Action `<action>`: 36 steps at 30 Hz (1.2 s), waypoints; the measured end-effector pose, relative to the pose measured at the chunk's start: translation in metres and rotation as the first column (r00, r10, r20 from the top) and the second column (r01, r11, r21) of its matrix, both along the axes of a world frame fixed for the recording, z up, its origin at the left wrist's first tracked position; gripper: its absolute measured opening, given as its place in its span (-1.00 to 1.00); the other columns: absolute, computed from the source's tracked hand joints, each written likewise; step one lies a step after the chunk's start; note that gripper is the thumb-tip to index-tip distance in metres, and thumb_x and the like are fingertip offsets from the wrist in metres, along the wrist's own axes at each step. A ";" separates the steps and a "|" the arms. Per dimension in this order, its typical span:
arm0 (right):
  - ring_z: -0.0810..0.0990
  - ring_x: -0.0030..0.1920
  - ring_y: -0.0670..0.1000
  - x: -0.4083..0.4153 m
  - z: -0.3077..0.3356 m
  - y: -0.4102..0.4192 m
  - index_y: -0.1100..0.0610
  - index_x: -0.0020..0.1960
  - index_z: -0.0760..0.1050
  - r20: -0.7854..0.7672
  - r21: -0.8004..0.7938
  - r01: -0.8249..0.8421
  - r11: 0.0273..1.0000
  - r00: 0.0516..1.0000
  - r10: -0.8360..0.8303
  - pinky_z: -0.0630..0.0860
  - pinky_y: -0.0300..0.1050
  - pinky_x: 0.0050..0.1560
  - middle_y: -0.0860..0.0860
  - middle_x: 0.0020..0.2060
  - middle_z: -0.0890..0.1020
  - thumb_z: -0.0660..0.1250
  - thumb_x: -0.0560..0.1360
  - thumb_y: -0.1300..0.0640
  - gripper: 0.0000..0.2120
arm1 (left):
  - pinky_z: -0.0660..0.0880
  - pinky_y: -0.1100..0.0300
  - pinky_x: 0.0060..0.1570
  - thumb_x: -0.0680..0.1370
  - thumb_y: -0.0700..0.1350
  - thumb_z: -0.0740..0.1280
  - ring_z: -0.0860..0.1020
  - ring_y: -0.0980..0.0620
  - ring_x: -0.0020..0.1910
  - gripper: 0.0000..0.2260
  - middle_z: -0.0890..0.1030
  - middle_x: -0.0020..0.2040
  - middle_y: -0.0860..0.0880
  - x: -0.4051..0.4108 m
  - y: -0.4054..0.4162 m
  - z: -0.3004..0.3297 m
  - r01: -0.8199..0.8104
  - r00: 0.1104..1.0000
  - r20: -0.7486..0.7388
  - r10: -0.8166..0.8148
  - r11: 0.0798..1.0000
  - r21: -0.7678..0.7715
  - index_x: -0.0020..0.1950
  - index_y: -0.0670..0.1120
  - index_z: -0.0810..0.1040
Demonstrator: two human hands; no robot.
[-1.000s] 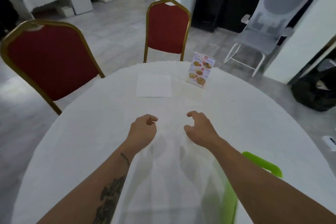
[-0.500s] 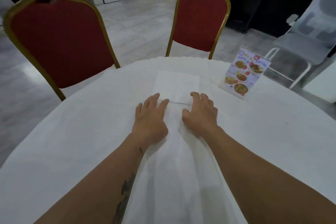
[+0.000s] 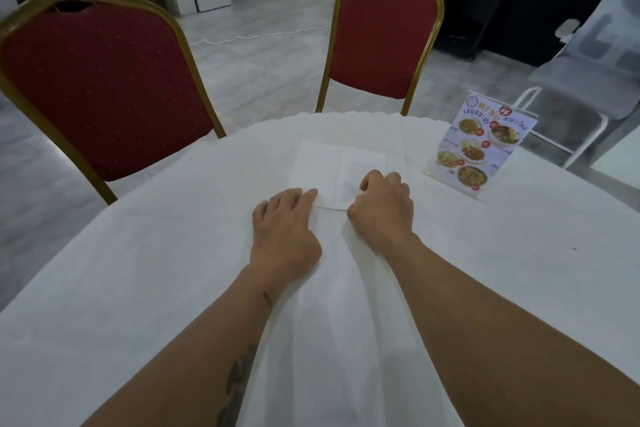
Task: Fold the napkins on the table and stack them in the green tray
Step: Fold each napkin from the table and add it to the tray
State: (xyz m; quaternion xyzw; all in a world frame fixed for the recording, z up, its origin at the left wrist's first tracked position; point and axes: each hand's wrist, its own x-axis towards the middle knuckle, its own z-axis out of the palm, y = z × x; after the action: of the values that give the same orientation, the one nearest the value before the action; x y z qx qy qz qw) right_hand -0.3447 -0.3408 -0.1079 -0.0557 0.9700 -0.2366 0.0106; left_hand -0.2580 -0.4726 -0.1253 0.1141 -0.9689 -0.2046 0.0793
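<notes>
Touching one napkin — two hands.

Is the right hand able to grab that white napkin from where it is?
Probably yes. The right hand already rests on the napkin at its near right corner, fingers curled there; nothing lies between them. Whether it truly grips is unclear.

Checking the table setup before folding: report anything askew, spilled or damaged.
Nothing spilled or damaged. The napkin lies flat, slightly skewed to the table edge; the menu stand stands upright.
</notes>
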 end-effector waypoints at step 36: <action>0.53 -0.15 0.00 0.266 0.091 0.129 -0.06 0.23 0.32 0.420 -0.086 -0.200 0.976 0.881 0.218 0.46 -0.14 -0.20 -0.04 -0.12 0.54 0.15 0.30 0.32 -0.46 | 0.15 0.14 0.31 0.29 -0.20 0.17 0.33 0.03 0.38 -0.44 0.36 0.40 0.07 0.299 0.060 0.025 0.095 0.989 0.090 -0.119 0.969 0.230 0.26 0.15 0.46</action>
State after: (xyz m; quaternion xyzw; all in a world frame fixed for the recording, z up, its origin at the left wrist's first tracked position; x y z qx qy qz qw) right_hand -0.0785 -0.2120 -0.0172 -0.1069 0.9274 -0.2599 0.2468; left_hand 0.0413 -0.4126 -0.1004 0.0803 -0.9471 -0.3107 0.0044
